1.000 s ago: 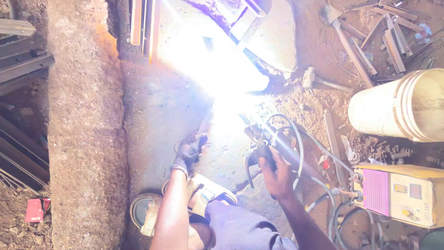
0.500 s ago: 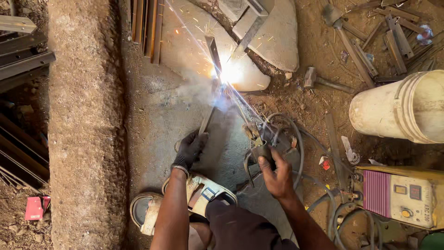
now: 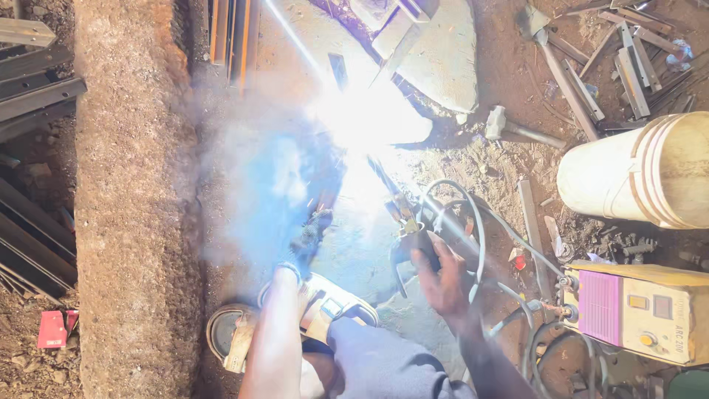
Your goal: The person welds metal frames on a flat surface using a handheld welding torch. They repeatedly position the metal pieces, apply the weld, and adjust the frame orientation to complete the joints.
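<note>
Welding is mid-run: the right hand [image 3: 443, 277], fingers clenched, grips the electrode holder [image 3: 410, 236]; the gloved left hand [image 3: 310, 235] steadies a metal strip [image 3: 325, 201], arc [image 3: 362, 118] blazing.

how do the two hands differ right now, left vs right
The left hand wears a dark glove and steadies a thin metal piece that runs up towards the arc glare; the right hand is bare and grips the electrode holder. The left hand sits inside the blue smoke, the right hand clear of it, beside the grey cables. Both reach forward over the ground, towards the same bright weld.
</note>
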